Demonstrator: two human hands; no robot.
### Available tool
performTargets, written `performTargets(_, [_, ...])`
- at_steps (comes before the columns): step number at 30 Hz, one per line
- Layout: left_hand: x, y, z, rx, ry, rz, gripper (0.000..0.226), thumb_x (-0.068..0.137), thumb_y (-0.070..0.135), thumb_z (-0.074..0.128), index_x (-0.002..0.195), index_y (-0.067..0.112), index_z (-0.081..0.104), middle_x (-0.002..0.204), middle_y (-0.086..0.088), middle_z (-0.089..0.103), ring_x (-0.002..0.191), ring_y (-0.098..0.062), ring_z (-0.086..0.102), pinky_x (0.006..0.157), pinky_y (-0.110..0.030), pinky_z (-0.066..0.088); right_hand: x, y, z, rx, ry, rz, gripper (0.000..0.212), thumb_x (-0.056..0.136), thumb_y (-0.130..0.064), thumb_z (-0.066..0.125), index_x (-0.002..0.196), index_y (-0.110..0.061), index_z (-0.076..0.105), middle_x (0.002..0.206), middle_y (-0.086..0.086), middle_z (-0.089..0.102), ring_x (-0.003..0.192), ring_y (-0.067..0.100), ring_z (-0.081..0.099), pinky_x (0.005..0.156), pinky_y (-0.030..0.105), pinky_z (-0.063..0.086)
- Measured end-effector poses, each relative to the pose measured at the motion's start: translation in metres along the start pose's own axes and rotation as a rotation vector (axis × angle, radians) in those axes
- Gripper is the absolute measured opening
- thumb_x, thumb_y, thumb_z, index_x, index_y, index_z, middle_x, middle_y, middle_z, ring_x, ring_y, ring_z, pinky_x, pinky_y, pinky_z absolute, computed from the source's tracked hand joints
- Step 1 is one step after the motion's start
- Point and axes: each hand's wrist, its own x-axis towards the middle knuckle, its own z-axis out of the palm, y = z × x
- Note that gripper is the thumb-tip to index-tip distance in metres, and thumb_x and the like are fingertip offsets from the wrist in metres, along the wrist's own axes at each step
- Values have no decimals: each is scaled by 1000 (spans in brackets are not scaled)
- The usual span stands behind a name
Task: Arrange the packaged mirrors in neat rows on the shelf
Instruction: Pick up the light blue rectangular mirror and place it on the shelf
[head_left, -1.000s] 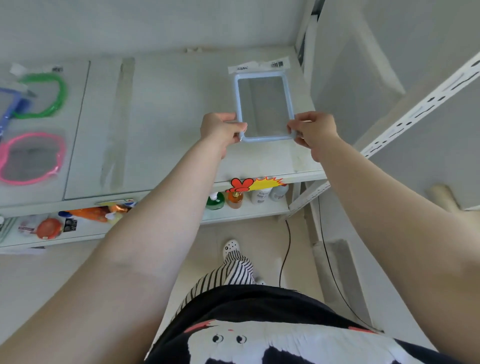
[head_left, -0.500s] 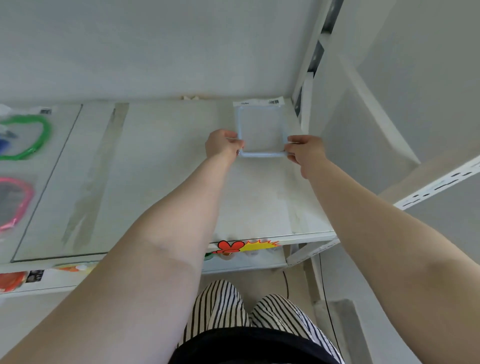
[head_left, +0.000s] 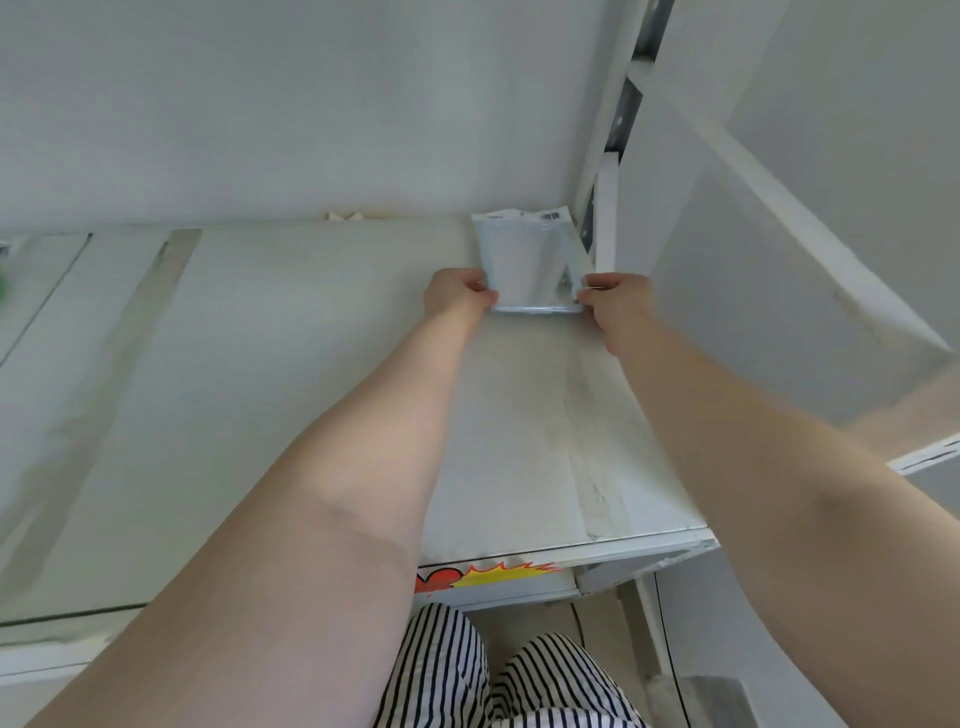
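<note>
Fingers of left hand (head_left: 457, 297) | right hand (head_left: 618, 306) | curled, pinching packaged mirror (head_left: 524, 265)

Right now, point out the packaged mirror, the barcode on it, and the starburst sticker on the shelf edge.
packaged mirror (head_left: 522, 270), head view, middle of the reflective face.
barcode (head_left: 552, 215), head view, on the white header card.
starburst sticker (head_left: 506, 570), head view, its yellow centre.

a shop: white display shelf (head_left: 311, 415) with starburst price sticker (head_left: 498, 571).

No text is legible; a barcode label (head_left: 551, 215) sits on the packaged mirror's (head_left: 524, 265) header
</note>
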Motion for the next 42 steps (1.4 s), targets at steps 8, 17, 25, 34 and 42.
performTargets(8, [6, -7, 16, 136, 102, 46, 38, 82, 10, 69, 119, 6, 66, 117, -13, 69, 112, -23, 63, 99, -24, 44, 16, 4, 3, -113, 33, -66, 27, 76, -8, 76, 102, -10, 73, 106, 9, 72, 95, 23, 67, 95, 35, 53])
performTargets(17, [-1, -7, 18, 132, 169, 26, 36, 81, 12, 70, 116, 7, 68, 117, -12, 70, 112, -21, 64, 101, -22, 44, 14, 1, 4, -155, 17, -62, 22, 73, -5, 75, 95, -12, 75, 84, 1, 69, 85, 20, 65, 88, 31, 55])
performTargets(25, [-2, -5, 18, 172, 191, 17, 37, 84, 18, 69, 119, 7, 66, 118, -11, 69, 114, -23, 63, 100, -23, 43, 16, 1, 2, -206, 22, -65, 23, 79, -11, 74, 101, -7, 70, 97, 9, 67, 96, 25, 65, 83, 28, 51])
performTargets(34, [-40, 26, -23, 362, 130, 55, 47, 88, 24, 63, 133, 13, 54, 132, -7, 59, 124, -21, 54, 104, -25, 37, -33, -20, -16, -366, -52, -147, 41, 83, -27, 70, 120, -13, 60, 122, 7, 61, 111, 26, 60, 96, 36, 50])
performTargets(42, [-129, 21, -124, 651, 5, 85, 56, 83, 22, 66, 137, 21, 51, 140, -8, 51, 131, -25, 47, 109, -32, 37, -144, -44, 2, -684, -410, -481, 45, 82, -24, 72, 125, -17, 60, 129, 9, 57, 124, 27, 49, 102, 33, 41])
